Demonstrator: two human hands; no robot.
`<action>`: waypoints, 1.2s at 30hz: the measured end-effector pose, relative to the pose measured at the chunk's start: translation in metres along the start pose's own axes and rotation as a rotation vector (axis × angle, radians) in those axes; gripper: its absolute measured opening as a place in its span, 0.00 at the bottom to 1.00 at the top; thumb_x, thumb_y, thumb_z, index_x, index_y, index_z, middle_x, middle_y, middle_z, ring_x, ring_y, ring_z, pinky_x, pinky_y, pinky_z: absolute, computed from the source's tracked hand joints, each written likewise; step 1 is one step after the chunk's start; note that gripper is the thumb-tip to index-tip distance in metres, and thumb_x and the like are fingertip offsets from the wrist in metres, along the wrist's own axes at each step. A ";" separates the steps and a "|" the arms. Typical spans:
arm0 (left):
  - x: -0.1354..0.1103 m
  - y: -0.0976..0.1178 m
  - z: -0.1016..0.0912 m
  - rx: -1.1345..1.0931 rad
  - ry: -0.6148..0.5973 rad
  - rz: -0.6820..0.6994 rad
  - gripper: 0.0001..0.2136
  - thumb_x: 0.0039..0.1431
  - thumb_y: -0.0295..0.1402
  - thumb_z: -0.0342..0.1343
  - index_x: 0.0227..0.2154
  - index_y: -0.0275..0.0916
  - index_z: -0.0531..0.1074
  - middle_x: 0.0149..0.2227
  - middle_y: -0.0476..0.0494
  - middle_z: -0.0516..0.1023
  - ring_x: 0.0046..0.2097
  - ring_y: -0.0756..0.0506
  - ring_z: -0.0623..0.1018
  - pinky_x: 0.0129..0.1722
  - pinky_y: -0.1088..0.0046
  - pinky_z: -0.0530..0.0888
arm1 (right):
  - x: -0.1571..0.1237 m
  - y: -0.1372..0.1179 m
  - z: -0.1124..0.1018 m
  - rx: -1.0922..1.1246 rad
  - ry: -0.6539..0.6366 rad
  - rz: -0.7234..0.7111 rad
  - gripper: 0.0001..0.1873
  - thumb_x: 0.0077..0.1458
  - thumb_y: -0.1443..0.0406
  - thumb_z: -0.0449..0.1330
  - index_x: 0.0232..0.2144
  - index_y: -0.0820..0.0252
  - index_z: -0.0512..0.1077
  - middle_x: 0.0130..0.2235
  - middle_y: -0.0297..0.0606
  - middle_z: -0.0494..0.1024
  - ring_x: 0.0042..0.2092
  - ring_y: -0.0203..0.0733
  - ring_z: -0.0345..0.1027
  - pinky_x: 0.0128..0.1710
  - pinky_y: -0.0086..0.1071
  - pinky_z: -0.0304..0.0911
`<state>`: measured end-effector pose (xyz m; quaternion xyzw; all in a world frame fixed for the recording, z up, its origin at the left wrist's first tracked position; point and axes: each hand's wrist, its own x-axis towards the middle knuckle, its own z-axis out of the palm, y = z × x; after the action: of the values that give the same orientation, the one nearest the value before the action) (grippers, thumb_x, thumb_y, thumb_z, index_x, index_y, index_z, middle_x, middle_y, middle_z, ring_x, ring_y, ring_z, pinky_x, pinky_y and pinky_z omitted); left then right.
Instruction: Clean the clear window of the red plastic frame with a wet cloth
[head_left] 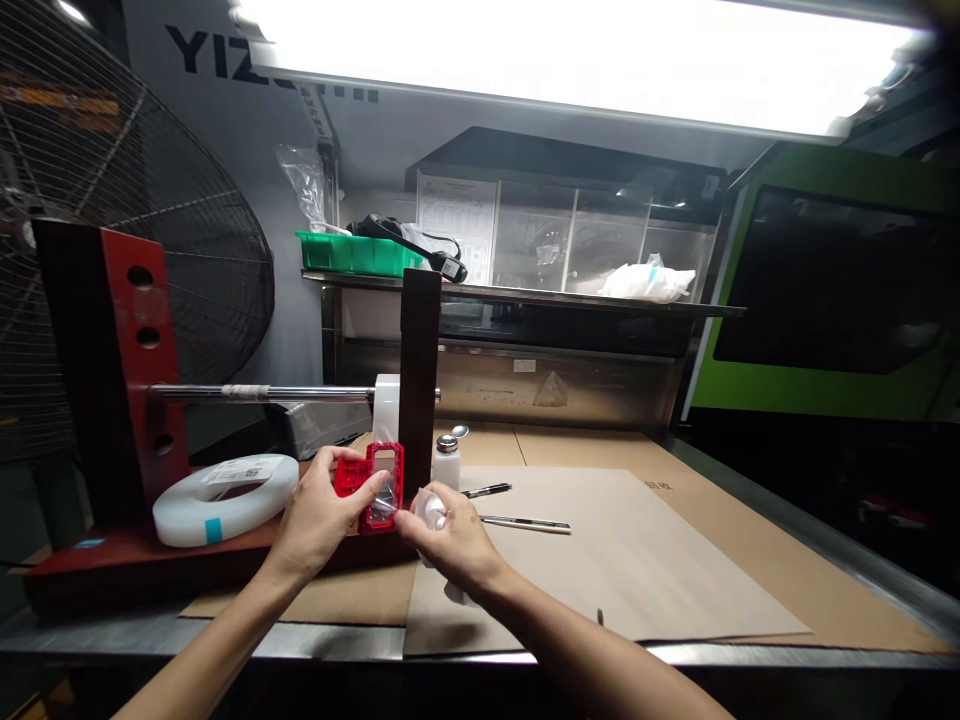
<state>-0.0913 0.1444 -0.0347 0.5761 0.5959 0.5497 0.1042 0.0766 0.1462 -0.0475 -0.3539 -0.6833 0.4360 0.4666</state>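
My left hand (322,510) grips a red plastic frame (399,465) with a clear window, thumb across its front. Beside it, my right hand (454,540) is closed around a crumpled white tissue (429,508). Its thumb and forefinger meet at the lower right corner of the red frame, where a bit of clear film seems to show; I cannot tell whether they pinch it. Just behind the frame, a strip of pale film (387,405) hangs from a metal rod (262,393). Left of my left hand lies a roll of translucent film (180,512) with a blue tab.
A dark red stand (420,350) carries the rod. Behind my right hand are a metal-capped bottle (447,465), a pen (487,490) and a slim metal tool (529,524) on cardboard (600,560). A shelf above holds a green bin (352,254). A large fan (187,210) stands left.
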 end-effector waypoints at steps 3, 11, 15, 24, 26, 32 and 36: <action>0.000 0.001 -0.001 0.012 0.011 0.004 0.23 0.42 0.52 0.59 0.36 0.41 0.65 0.33 0.44 0.76 0.35 0.40 0.77 0.36 0.60 0.74 | 0.004 -0.004 -0.004 -0.092 0.024 -0.154 0.02 0.48 0.65 0.55 0.26 0.58 0.66 0.23 0.28 0.65 0.24 0.30 0.56 0.24 0.24 0.54; -0.003 0.007 -0.003 0.072 0.038 0.023 0.21 0.42 0.51 0.59 0.34 0.42 0.65 0.32 0.45 0.75 0.34 0.40 0.77 0.36 0.62 0.73 | 0.017 -0.015 -0.003 -0.248 -0.199 -0.225 0.09 0.44 0.70 0.55 0.28 0.58 0.73 0.22 0.28 0.66 0.23 0.31 0.58 0.23 0.24 0.54; -0.003 0.008 -0.003 0.084 0.051 0.030 0.21 0.42 0.51 0.58 0.33 0.42 0.65 0.32 0.46 0.75 0.34 0.40 0.76 0.35 0.62 0.72 | 0.016 -0.014 -0.003 -0.329 -0.306 -0.182 0.11 0.43 0.71 0.54 0.28 0.56 0.75 0.21 0.28 0.67 0.23 0.32 0.60 0.24 0.24 0.55; -0.004 0.005 -0.001 0.077 0.050 -0.018 0.17 0.54 0.52 0.44 0.32 0.44 0.64 0.26 0.49 0.74 0.27 0.43 0.75 0.28 0.67 0.70 | 0.015 -0.026 -0.011 -0.659 -0.370 -0.263 0.17 0.47 0.66 0.53 0.40 0.54 0.74 0.29 0.32 0.76 0.30 0.36 0.68 0.30 0.25 0.61; -0.004 0.005 -0.002 0.097 0.064 -0.032 0.15 0.55 0.50 0.43 0.32 0.45 0.64 0.26 0.49 0.74 0.27 0.42 0.75 0.28 0.67 0.69 | 0.014 -0.030 -0.012 -0.849 -0.295 -0.350 0.25 0.50 0.64 0.53 0.51 0.52 0.68 0.31 0.35 0.78 0.30 0.39 0.69 0.31 0.29 0.61; -0.004 0.010 -0.002 0.136 0.096 -0.027 0.12 0.55 0.46 0.42 0.32 0.45 0.64 0.29 0.46 0.75 0.30 0.41 0.75 0.31 0.66 0.68 | 0.016 -0.034 -0.007 -1.311 -0.269 -0.499 0.38 0.52 0.65 0.50 0.65 0.64 0.44 0.31 0.47 0.80 0.28 0.51 0.73 0.25 0.36 0.62; -0.004 0.008 -0.004 0.147 0.107 -0.011 0.13 0.55 0.47 0.41 0.32 0.44 0.64 0.31 0.45 0.75 0.33 0.40 0.75 0.33 0.66 0.69 | 0.020 -0.028 -0.002 -1.366 -0.272 -0.518 0.41 0.51 0.67 0.51 0.65 0.67 0.43 0.30 0.48 0.80 0.28 0.51 0.74 0.23 0.36 0.63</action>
<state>-0.0886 0.1370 -0.0295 0.5486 0.6426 0.5339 0.0329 0.0705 0.1539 -0.0148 -0.3358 -0.9156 -0.1700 0.1415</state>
